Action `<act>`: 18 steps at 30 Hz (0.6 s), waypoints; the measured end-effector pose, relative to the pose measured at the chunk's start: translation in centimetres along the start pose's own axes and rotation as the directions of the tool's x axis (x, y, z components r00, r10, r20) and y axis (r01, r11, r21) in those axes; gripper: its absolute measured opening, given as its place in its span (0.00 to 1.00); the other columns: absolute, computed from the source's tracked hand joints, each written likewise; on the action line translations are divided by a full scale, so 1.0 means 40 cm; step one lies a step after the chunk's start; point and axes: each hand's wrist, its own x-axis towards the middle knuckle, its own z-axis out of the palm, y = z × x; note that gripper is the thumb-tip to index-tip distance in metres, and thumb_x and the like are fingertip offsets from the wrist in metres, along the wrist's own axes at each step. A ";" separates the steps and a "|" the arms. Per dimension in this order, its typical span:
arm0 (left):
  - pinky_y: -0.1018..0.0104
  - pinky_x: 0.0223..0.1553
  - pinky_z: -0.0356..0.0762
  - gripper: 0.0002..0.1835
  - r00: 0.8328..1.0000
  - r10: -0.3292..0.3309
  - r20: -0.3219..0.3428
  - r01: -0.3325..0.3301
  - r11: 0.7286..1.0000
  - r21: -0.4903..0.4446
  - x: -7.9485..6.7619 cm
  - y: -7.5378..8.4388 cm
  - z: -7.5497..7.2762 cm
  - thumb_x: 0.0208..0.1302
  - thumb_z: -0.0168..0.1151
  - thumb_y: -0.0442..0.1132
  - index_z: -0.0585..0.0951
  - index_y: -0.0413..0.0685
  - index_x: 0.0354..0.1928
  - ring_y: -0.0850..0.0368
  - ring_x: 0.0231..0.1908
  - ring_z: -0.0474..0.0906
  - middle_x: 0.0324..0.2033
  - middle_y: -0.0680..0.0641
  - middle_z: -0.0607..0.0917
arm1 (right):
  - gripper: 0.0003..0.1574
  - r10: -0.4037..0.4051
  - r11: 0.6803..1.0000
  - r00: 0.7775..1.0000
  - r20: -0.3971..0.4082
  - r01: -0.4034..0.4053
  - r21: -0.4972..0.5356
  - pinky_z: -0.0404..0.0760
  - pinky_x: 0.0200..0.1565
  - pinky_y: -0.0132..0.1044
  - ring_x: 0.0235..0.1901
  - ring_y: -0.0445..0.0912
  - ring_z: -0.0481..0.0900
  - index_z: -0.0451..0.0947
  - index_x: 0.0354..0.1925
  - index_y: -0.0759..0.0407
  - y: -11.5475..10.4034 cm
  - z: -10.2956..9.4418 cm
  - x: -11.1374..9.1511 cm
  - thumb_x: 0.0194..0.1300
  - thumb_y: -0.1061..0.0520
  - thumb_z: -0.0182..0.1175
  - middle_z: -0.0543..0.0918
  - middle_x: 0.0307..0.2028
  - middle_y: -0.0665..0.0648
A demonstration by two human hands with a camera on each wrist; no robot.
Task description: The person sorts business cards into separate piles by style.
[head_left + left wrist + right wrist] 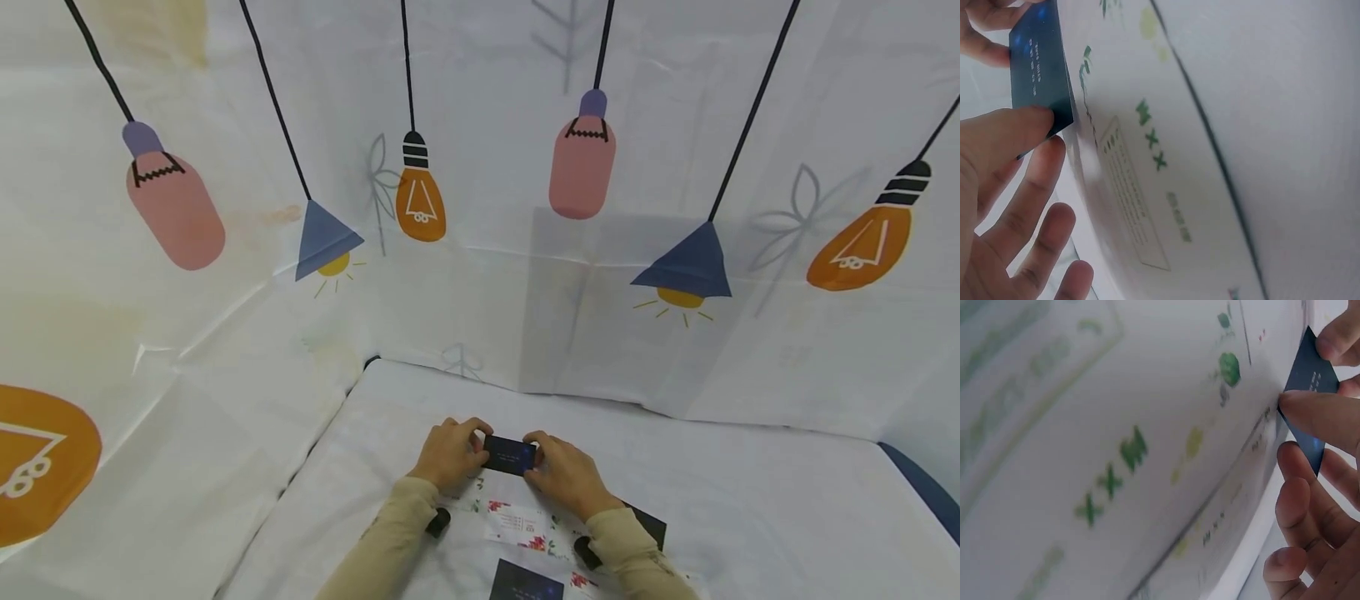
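Observation:
A dark blue card (pixel 510 455) with small pale print is held up between both hands over the white-covered table. My left hand (pixel 450 454) pinches its left end; in the left wrist view the thumb (pixel 1035 122) lies on the printed face, fingers behind it. At the card's right end my right hand (pixel 566 471) pinches it between thumb and fingers, also seen beside the card (pixel 1310 419) in the right wrist view. Below the hands lie white cards with red flowers and green leaves (pixel 517 523).
Another dark card (pixel 527 582) lies near the front edge of the view, and a dark one (pixel 647 527) shows partly behind the right forearm. White sheeting with printed lamps (pixel 581 167) hangs behind the table (pixel 750 500) and along its left side.

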 end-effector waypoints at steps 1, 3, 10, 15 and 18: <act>0.55 0.43 0.71 0.16 1.000 0.000 -0.007 0.000 1.000 -0.001 0.000 -0.002 -0.001 0.57 0.75 0.41 0.85 0.57 0.48 0.57 0.35 0.75 0.27 0.61 0.84 | 0.30 0.005 1.000 1.000 0.006 -0.005 0.009 0.75 0.35 0.40 0.28 0.39 0.72 0.78 0.55 0.51 -0.001 0.002 0.003 0.54 0.54 0.76 0.78 0.31 0.44; 0.54 0.43 0.71 0.16 1.000 -0.012 -0.015 0.012 1.000 -0.006 0.001 -0.005 -0.002 0.57 0.75 0.40 0.85 0.56 0.48 0.57 0.35 0.75 0.27 0.61 0.84 | 0.30 0.009 1.000 1.000 0.014 -0.010 0.022 0.75 0.35 0.41 0.29 0.40 0.72 0.78 0.56 0.51 -0.004 0.005 0.010 0.55 0.54 0.75 0.78 0.31 0.45; 0.51 0.47 0.71 0.16 0.998 -0.051 -0.038 0.053 0.998 0.031 0.014 -0.014 -0.002 0.57 0.74 0.40 0.85 0.55 0.48 0.55 0.36 0.75 0.25 0.63 0.83 | 0.29 0.001 1.000 1.000 0.026 -0.002 0.018 0.74 0.33 0.39 0.29 0.39 0.72 0.78 0.56 0.52 -0.008 0.012 0.044 0.56 0.55 0.75 0.78 0.32 0.46; 0.50 0.47 0.70 0.16 0.998 -0.055 -0.034 0.056 0.998 0.041 0.028 -0.021 0.000 0.57 0.74 0.40 0.85 0.55 0.48 0.54 0.35 0.75 0.25 0.63 0.83 | 0.29 0.036 0.999 0.999 0.041 -0.036 0.010 0.74 0.34 0.39 0.29 0.39 0.72 0.79 0.56 0.51 -0.007 0.017 0.060 0.56 0.54 0.75 0.78 0.32 0.45; 0.51 0.45 0.70 0.16 0.998 -0.048 -0.034 0.050 0.997 0.054 0.036 -0.023 0.002 0.57 0.74 0.40 0.85 0.55 0.48 0.55 0.35 0.74 0.25 0.63 0.83 | 0.29 0.057 0.998 0.997 0.050 -0.058 0.013 0.74 0.35 0.40 0.29 0.40 0.72 0.79 0.56 0.51 -0.008 0.014 0.065 0.57 0.54 0.75 0.78 0.32 0.46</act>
